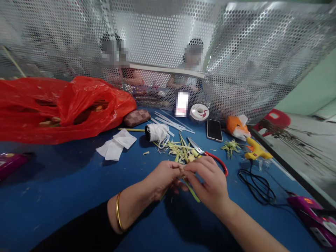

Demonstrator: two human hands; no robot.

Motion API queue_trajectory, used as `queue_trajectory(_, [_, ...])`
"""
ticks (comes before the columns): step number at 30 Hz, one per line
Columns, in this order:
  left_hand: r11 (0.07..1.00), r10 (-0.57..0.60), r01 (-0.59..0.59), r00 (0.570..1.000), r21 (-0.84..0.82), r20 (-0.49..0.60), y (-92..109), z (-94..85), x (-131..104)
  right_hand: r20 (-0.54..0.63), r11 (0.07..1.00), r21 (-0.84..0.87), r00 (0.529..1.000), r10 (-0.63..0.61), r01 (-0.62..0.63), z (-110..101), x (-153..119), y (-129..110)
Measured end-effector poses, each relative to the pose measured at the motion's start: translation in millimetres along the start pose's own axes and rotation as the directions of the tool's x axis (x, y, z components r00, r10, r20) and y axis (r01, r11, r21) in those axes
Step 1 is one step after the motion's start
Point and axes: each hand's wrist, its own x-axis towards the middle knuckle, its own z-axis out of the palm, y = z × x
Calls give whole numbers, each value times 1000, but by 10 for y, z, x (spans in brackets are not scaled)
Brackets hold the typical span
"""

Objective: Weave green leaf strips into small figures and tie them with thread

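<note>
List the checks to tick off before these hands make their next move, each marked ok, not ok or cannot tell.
1. Left hand and right hand both in view, fingertips together: ok.
2. Firm grip on the green strip: cannot tell; the fingers hide its upper end.
3. Scissors free of scraps: not ok; green scraps lie right beside the blades.
4. White cord neatly wound: not ok; loose loops hang off it.
5. Yellow glue gun apart from the hands: ok; it lies off to the right.
6. Glue gun cool: cannot tell; its heat does not show.
</note>
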Motion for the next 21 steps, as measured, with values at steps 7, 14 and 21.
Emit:
queue_trajectory(7, [915, 35, -26, 999, -403, 14, 15, -54, 66, 152, 896, -259, 931, -331, 360, 36, -63, -44])
queue_trajectory(14, [872, 61, -130, 986, -473, -157, 110, -37, 26, 37, 992, -111, 997, -60, 64, 111, -91, -10])
queue_trajectory(21, [748, 13, -124, 985, -652, -172, 162, -42, 5, 60, 988, -154, 998, 4, 5, 188, -110, 41])
